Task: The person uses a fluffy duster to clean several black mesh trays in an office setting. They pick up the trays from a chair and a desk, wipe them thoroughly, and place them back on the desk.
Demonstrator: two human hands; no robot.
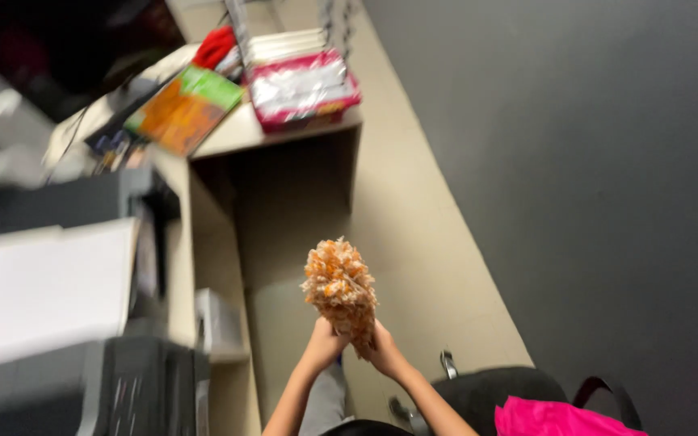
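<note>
Taking the fluffy orange-and-cream duster head point(340, 291) as the landmark, everything else was placed from it. Far to its left lay a white sheet of paper point(46, 287) on top of a grey printer point(82, 387), and above-left of the duster a pale surface point(228, 133) carried an orange and green packet point(183, 109) and a pink tray wrapped in clear film point(302, 90).

The left hand point(323, 341) sat just below and slightly left of the duster, its fingers closed around the bottom of the bundle; the grip was pressed together on the duster's base. The duster itself stood up from both hands, its long axis running from the hands upward and a little leftward in the head view, so the bulk of it lay beyond the grips, away from the person. It looked shaggy and dense, made of many short strips, mostly orange with pale cream flecks, wider at the far end and narrowing toward the hands. It was held in the air over the beige floor point(430, 242), touching nothing else.

The right hand point(381, 351) was just below and right of the duster, also closed on its base, touching it. Both hands seemed equally near. Further right stood a dark grey wall point(591, 178), and lower right a bright pink cloth point(555, 418).
</note>
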